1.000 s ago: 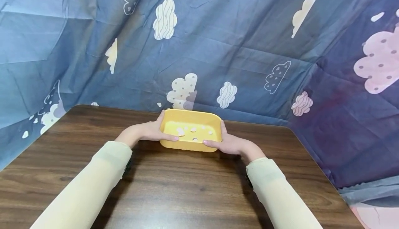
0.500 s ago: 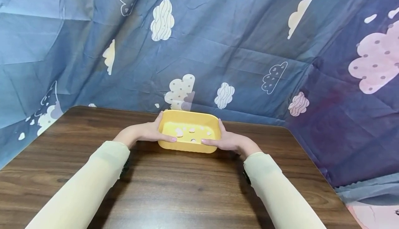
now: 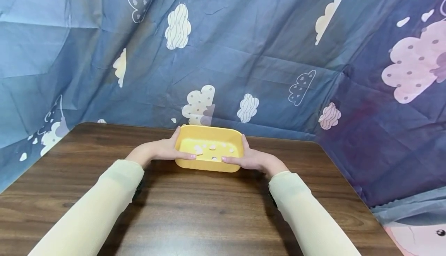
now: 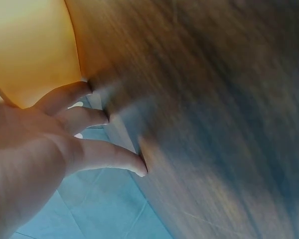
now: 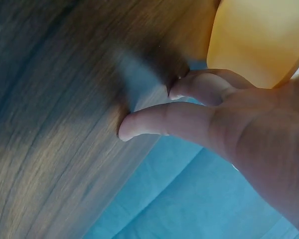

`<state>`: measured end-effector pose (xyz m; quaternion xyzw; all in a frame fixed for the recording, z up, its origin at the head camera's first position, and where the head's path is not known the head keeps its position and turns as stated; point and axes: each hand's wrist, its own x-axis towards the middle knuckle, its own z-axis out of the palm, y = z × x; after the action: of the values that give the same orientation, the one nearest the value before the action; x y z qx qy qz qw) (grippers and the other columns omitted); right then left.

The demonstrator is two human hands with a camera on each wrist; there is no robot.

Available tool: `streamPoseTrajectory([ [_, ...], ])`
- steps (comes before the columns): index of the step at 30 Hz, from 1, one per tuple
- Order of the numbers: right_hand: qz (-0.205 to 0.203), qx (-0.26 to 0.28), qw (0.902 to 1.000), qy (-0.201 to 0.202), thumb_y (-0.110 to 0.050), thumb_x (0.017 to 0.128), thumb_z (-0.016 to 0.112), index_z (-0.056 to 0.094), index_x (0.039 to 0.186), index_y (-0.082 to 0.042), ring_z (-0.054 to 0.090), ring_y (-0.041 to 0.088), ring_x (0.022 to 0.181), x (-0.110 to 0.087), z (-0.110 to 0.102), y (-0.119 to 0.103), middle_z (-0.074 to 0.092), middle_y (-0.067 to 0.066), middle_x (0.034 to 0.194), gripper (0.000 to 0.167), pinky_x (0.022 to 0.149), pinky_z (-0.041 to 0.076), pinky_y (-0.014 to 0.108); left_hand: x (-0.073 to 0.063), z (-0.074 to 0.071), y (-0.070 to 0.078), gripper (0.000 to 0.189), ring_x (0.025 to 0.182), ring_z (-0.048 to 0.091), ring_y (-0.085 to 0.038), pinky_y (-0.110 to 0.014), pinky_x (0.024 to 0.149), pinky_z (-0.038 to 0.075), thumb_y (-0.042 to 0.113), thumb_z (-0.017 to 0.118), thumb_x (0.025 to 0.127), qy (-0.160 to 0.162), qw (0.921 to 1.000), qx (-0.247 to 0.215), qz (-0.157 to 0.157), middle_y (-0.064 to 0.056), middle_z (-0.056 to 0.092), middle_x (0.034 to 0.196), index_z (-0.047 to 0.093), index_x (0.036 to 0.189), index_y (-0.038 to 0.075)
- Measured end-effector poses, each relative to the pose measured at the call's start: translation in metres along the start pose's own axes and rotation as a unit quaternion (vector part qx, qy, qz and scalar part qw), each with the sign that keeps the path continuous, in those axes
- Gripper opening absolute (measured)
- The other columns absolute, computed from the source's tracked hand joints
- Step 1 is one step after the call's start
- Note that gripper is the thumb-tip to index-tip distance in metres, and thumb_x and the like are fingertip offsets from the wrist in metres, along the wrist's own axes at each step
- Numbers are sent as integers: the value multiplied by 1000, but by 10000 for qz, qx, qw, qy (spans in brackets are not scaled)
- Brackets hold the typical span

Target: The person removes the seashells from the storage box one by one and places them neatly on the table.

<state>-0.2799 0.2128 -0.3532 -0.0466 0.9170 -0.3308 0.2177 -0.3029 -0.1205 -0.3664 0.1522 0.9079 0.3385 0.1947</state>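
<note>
A shallow yellow plastic box (image 3: 208, 165) with rounded corners lies near the far edge of the table, with several small pale spots or pieces on its inside floor. My left hand (image 3: 163, 149) holds its left end, thumb along the near rim and forefinger up the side. At the right end my right hand (image 3: 253, 158) grips it in the same way. In the left wrist view, the fingertips (image 4: 140, 169) touch the wood below the box wall (image 4: 32, 55). The right fingertips (image 5: 125, 130) also meet the tabletop, beside the box's other end (image 5: 259, 45).
The dark wooden table (image 3: 181, 217) spreads out in front of the box. Close behind its far edge hangs a creased blue cloth (image 3: 223, 62) printed with clouds, which continues on both sides.
The head view has shifted slightly, so everything sits a little further left and lower. Both hands keep the same hold on the box, which stays in place on the table.
</note>
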Motion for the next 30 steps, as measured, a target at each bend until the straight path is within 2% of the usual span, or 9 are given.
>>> streamPoseTrajectory([
  [4, -122, 58, 9999, 35, -73, 85, 74, -26, 167, -23, 27, 31, 157, 0, -1, -2, 11, 17, 177, 139, 129, 27, 56, -3, -2, 2, 145, 157, 36, -39, -58, 128, 31, 75, 74, 83, 99, 9999, 52, 60, -28, 16, 175, -28, 165, 12],
  [10, -142, 51, 9998, 126, -72, 83, 78, -24, 167, -20, 32, 32, 154, 1, 4, 1, 14, 19, 175, 142, 128, 29, 53, -5, -1, 4, 147, 151, 46, -41, -57, 122, 39, 80, 71, 82, 112, 9992, 385, 19, -34, 32, 168, -25, 166, 8],
  [14, -41, 159, 9998, 146, -71, 81, 80, -23, 168, -21, 29, 32, 156, 0, 4, 2, 12, 18, 176, 144, 129, 28, 55, -4, -8, 11, 135, 156, 38, -41, -58, 127, 33, 77, 65, 89, 15, 9976, 654, 231, -31, 26, 172, -17, 168, 4],
  [17, 4, 291, 9994, 164, -69, 80, 82, -22, 168, -22, 28, 31, 156, 1, 4, 3, 14, 17, 175, 145, 130, 26, 55, 0, -15, 19, 112, 158, 34, -45, -61, 128, 29, 67, 64, 97, 675, 9905, 990, 676, -29, 29, 171, 9, 170, 3],
  [20, 18, 354, 9993, 155, -69, 79, 83, -22, 168, -22, 29, 31, 155, 1, 3, 4, 17, 17, 173, 145, 130, 26, 55, 7, -20, 31, 82, 141, 52, -45, -60, 118, 43, 54, 70, 99, 1653, 9739, 1117, 1086, -29, 52, 152, 44, 161, 6],
  [22, 46, 327, 9994, 126, -70, 79, 83, -22, 168, -22, 30, 32, 154, 1, 2, 4, 18, 17, 172, 145, 129, 27, 56, 13, -20, 38, 68, 116, 61, -37, -53, 102, 52, 47, 74, 99, 1909, 9710, 774, 1211, -23, 63, 128, 56, 154, 11],
  [25, 66, 316, 9994, 114, -69, 79, 83, -21, 168, -21, 30, 33, 154, -1, 2, 5, 18, 18, 173, 145, 129, 27, 57, 22, -17, 46, 60, 90, 59, -25, -41, 81, 55, 38, 76, 100, 1713, 9755, -468, 1298, -13, 63, 103, 59, 152, 16],
  [28, 40, 318, 9994, 127, -68, 80, 82, -21, 168, -22, 28, 32, 156, -1, 2, 5, 14, 18, 175, 144, 129, 27, 57, 29, -11, 48, 61, 80, 56, -22, -34, 72, 55, 33, 76, 100, 1377, 9740, -1324, 1219, -11, 64, 104, 56, 156, 19],
  [30, 25, 325, 9994, 123, -69, 80, 82, -21, 169, -24, 28, 32, 156, 0, 3, 5, 13, 17, 176, 143, 129, 27, 56, 33, -7, 48, 59, 89, 62, -24, -36, 78, 56, 30, 77, 99, 1322, 9779, -1106, 1183, -15, 69, 119, 58, 154, 17],
])
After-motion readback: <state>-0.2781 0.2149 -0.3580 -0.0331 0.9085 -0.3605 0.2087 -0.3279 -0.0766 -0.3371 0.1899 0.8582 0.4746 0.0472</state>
